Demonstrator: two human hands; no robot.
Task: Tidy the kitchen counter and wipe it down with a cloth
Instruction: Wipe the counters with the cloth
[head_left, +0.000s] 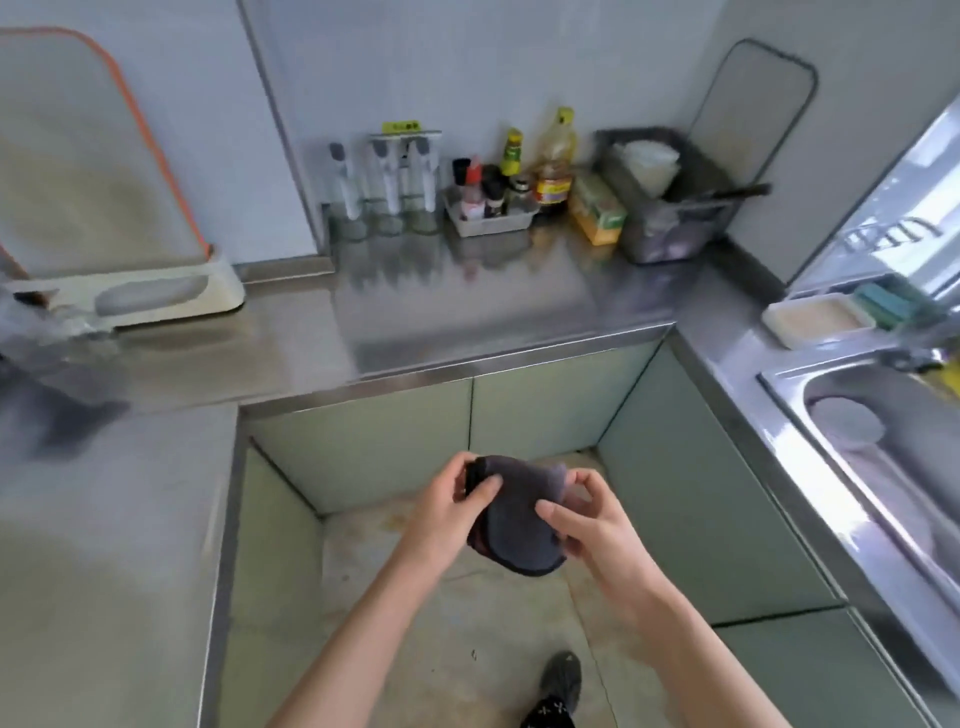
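While the dark grey cloth (519, 525) is hanging between both hands, step in hand: the person is readying it, seemingly folding or bunching it into a pad, and no wiping is happening yet.
Cloth position: it is hanging in the air over the floor, in front of the green cabinet doors (545, 410) and clear of every worktop.
Left hand (457, 499): its fingers are curling round the cloth's upper left edge and gripping it.
Right hand (582, 525): thumb and forefinger are pinching the upper right corner, while the other fingers are lying against the fabric.
Steel counter (467, 306): its near part is lying bare, while the condiment tray (491, 221), oil bottle (558, 140), yellow-green box (597, 213) and dark dish basket (670, 208) are sitting along the back wall.
Next move, as a judgement: one hand is likely taking over the pad and pressing it flat on the steel, reaching forward past the counter edge.
Care needed: the items at the back are standing close together, so strokes near them are calling for shorter passes or for lifting things aside.
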